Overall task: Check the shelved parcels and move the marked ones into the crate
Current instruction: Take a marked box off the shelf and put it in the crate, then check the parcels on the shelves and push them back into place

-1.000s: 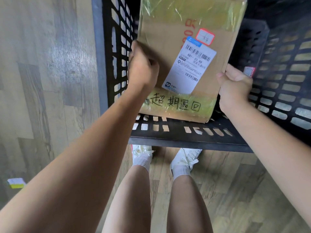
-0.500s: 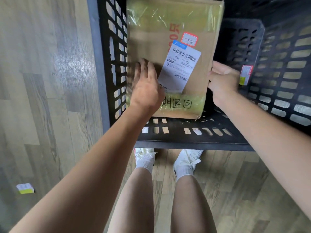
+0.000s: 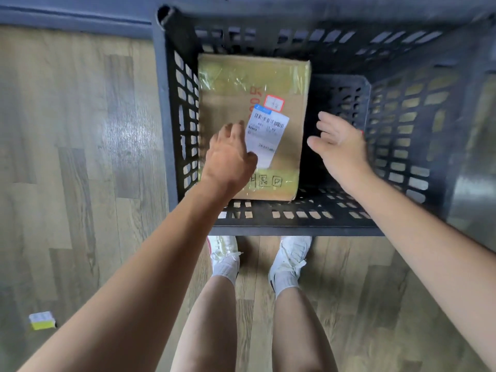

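A brown cardboard parcel [image 3: 252,124] lies flat on the bottom of a black slatted crate [image 3: 171,135], in the upper middle of the frame. It sits in the left part of the crate, just beside the left wall, and the right part of the crate floor is bare. On top of the parcel there is a white shipping label [image 3: 268,135] with a barcode, a small sticker with a red border [image 3: 273,103] above it, and a strip of clear yellowish tape with handwritten characters [image 3: 271,181] along the lower edge.

The left hand [image 3: 228,157] is over the lower left part of the parcel, palm down. Its fingers [image 3: 236,128] are loosely bent and point toward the label; they hold nothing. If the fingertips touch the cardboard or only hover above it, I cannot tell. The right hand [image 3: 341,146] is to the right of the parcel, over the bare side of the crate, apart from the box. Its fingers [image 3: 326,122] are spread wide and straight, and they hold nothing.

Below the crate, in the lower middle of the frame, two legs with white shoes [image 3: 292,253] stand on a wooden floor [image 3: 80,157]. A small white and yellow box [image 3: 41,319] lies on the floor in the lower left of the frame.
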Demonstrator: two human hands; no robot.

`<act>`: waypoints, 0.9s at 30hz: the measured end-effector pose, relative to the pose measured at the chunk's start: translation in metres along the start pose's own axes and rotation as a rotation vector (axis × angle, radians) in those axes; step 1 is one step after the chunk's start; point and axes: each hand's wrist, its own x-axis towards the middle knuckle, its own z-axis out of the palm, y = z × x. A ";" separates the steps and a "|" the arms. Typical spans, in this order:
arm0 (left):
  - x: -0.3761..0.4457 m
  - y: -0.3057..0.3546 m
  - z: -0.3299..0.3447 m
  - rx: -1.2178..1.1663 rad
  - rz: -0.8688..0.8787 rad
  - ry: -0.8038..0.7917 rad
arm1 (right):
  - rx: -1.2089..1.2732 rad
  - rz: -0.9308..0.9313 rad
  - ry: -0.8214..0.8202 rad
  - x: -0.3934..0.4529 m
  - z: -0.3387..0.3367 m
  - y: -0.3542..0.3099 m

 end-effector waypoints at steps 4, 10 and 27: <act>-0.031 0.040 -0.044 -0.047 0.077 0.040 | -0.023 -0.145 0.006 -0.041 -0.036 -0.048; -0.111 0.116 -0.143 -0.098 0.211 0.290 | 0.090 -0.320 0.090 -0.133 -0.117 -0.162; -0.355 0.254 -0.396 -0.257 0.594 0.917 | 0.170 -0.988 0.142 -0.399 -0.279 -0.378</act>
